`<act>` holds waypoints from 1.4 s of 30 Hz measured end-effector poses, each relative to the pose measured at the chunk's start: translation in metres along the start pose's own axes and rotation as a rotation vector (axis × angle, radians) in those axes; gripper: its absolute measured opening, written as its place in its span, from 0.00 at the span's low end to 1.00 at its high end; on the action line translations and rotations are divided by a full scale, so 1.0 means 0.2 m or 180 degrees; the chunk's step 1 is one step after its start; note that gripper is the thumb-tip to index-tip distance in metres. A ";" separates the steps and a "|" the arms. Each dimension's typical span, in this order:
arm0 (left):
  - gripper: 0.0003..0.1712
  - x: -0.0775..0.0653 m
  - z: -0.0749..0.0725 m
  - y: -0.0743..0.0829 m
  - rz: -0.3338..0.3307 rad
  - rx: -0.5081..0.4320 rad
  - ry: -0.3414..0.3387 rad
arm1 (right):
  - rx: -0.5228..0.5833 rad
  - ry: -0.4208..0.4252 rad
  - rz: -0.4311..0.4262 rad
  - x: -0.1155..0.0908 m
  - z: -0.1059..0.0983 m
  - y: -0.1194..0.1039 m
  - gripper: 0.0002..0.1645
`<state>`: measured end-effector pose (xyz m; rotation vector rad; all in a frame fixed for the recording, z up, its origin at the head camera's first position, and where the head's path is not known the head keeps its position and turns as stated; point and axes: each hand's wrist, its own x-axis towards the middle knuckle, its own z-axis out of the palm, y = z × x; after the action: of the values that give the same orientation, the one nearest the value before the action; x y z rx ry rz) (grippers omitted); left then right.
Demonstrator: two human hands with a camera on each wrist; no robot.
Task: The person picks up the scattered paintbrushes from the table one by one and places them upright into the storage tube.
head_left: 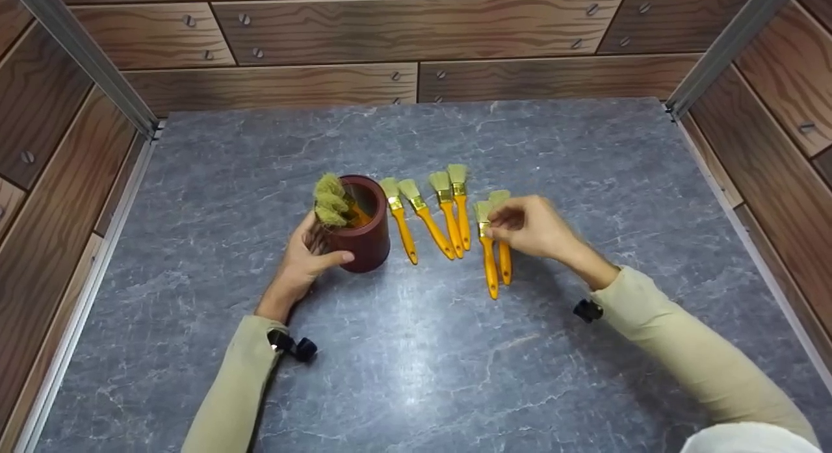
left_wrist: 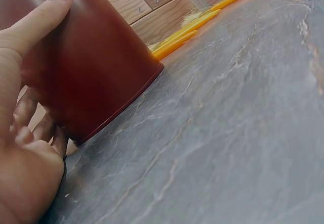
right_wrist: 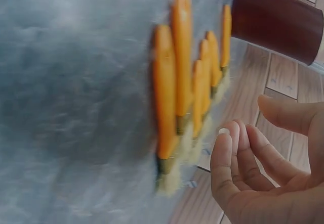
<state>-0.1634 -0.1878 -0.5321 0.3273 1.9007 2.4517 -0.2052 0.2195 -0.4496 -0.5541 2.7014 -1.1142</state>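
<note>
A dark red-brown cylindrical cup [head_left: 370,250] stands upright left of centre on the table. My left hand [head_left: 300,261] holds it from the left side; in the left wrist view the thumb lies across the cup wall [left_wrist: 96,67]. Paintbrushes [head_left: 330,198] lean in the cup, bristles up and over its left rim. My right hand [head_left: 534,229] hovers at two paintbrushes [head_left: 490,264] lying side by side, their bristles pointing away from me. The right wrist view shows its fingers bent, the thumb apart from them and nothing between; the brushes [right_wrist: 164,92] there are blurred.
Several more paintbrushes [head_left: 429,229] with orange handles lie in a loose row between the cup and my right hand. The grey marbled table [head_left: 409,375] is bordered by wood-patterned panels [head_left: 416,30] at the back and both sides.
</note>
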 end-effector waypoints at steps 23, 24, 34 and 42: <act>0.62 0.00 -0.01 0.00 0.0023 0.0029 -0.0025 | -0.0251 0.0083 0.0621 -0.04 0.02 0.17 0.21; 0.62 0.00 -0.01 0.00 0.0026 0.0032 -0.0032 | -0.0267 0.0084 0.0657 -0.04 0.02 0.17 0.21; 0.64 0.00 -0.01 0.00 0.0009 0.0030 0.0000 | -0.0245 0.0007 0.0788 -0.03 0.03 0.19 0.25; 0.61 -0.01 -0.01 0.00 -0.0058 0.0057 0.0013 | 0.0090 -0.0101 0.1149 -0.02 0.03 0.18 0.28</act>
<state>-0.1625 -0.1896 -0.5323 0.3043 1.9194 2.4274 -0.2098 0.2400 -0.4789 -0.0709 2.6108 -1.0307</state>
